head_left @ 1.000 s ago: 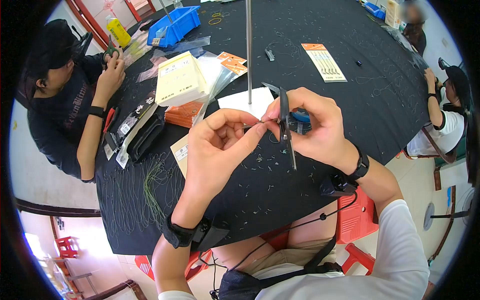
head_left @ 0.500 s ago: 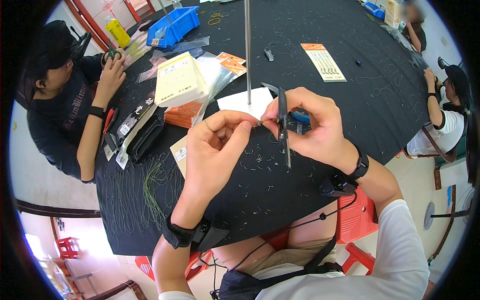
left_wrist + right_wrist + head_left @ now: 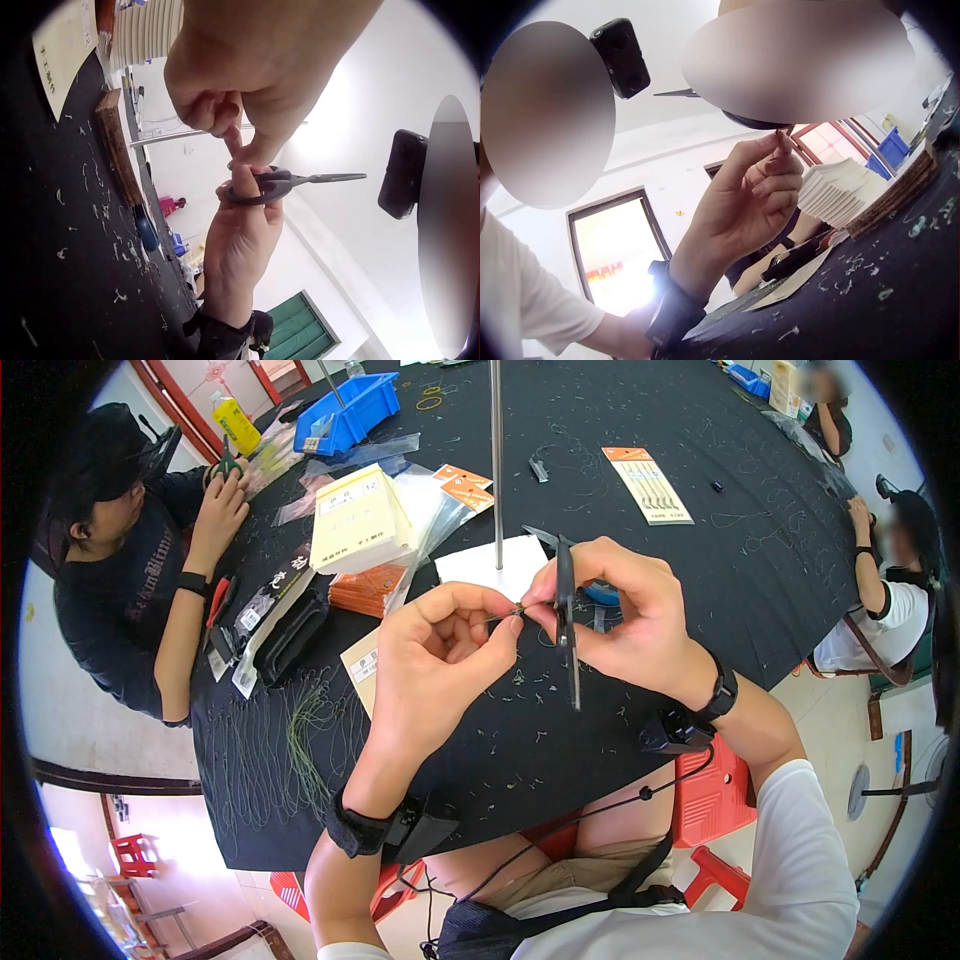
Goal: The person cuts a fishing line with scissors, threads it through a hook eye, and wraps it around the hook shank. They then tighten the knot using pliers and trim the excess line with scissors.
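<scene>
In the head view a tiny dark piece (image 3: 518, 609), too small to identify, is pinched between the fingertips of both hands. The left hand (image 3: 430, 660) grips it from the left with thumb and forefinger, the other fingers curled. From the right the right hand (image 3: 630, 615) pinches at the same spot, with black scissors (image 3: 568, 620) hanging on its fingers. In the left wrist view the scissors (image 3: 285, 184) have their handle loops round the right hand's fingers, and the blades point away. In the right wrist view the left hand (image 3: 742, 195) has its thumb and forefinger tips together.
A metal rod (image 3: 498, 470) rises from a white-topped block (image 3: 470, 564) just beyond the hands. Stacked cards (image 3: 360, 525), a blue bin (image 3: 348, 415) and green line bundles (image 3: 305, 735) lie left. A hook card (image 3: 648, 485) lies farther back. Other people sit left and right.
The left thumb drew back from the small piece, then moved forward to it again. The right hand has stayed nearly in place, its scissors tilting slightly.
</scene>
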`<act>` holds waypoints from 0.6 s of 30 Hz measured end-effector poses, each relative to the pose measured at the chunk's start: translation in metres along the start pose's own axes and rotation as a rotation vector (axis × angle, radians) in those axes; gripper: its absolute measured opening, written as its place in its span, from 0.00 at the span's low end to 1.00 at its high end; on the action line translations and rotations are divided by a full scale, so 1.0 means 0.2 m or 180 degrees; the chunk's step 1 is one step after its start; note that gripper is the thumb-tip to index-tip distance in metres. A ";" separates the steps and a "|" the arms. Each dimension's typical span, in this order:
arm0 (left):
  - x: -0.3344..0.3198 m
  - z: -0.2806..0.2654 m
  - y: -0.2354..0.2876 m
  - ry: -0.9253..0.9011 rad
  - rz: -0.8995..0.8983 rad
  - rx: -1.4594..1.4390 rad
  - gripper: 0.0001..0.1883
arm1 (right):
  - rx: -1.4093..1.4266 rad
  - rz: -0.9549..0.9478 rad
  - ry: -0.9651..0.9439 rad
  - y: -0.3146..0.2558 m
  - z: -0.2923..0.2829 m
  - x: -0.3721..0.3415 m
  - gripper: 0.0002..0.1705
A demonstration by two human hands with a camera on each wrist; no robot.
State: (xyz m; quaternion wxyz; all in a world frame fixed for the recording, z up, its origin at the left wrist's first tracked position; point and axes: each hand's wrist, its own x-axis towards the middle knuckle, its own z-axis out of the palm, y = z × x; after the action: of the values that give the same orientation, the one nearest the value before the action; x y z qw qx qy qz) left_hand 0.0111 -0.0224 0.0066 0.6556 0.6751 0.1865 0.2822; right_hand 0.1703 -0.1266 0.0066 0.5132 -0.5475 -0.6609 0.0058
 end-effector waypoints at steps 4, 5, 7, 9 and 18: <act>-0.01 0.01 0.01 -0.0085 -0.0105 -0.0001 0.05 | 0.0022 -0.0041 0.0019 0.00 0.00 0.00 0.13; -0.01 0.01 0.00 -0.0110 -0.0072 0.0014 0.04 | 0.0032 -0.0026 0.0030 0.00 0.00 0.00 0.13; -0.01 0.01 0.01 -0.0106 -0.0096 0.0005 0.05 | 0.0042 -0.0009 0.0044 0.01 0.01 -0.01 0.13; -0.01 0.01 0.01 -0.0100 -0.0118 -0.0004 0.05 | 0.0069 -0.0230 0.0231 0.04 0.03 -0.01 0.18; -0.01 0.01 0.01 -0.0077 -0.0149 -0.0026 0.04 | -0.0029 -0.0255 0.0208 0.04 0.02 -0.01 0.18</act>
State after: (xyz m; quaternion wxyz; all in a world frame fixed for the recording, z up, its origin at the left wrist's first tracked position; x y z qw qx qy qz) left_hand 0.0110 -0.0255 0.0083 0.6670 0.6713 0.1932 0.2593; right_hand 0.1719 -0.1226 -0.0009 0.5319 -0.5228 -0.6652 -0.0356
